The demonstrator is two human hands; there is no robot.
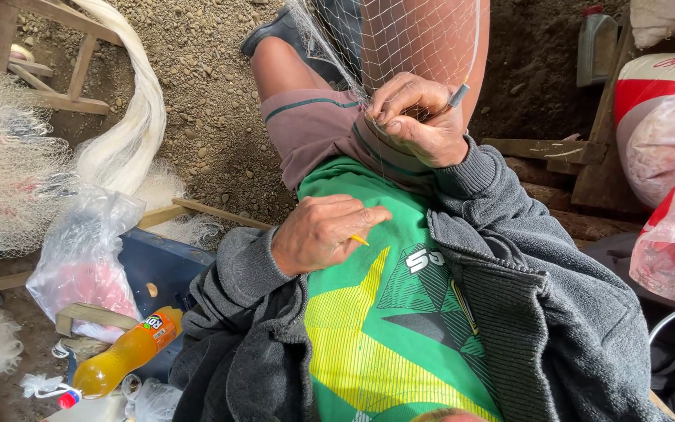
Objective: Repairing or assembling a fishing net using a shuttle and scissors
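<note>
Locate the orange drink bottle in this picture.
In the head view's lower left, the orange drink bottle lies tilted beside the grey jacket sleeve, below a clear plastic bag.

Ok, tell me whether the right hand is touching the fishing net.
Touching. The head view shows the right hand pinching the net mesh between its fingertips over the knee.
</note>
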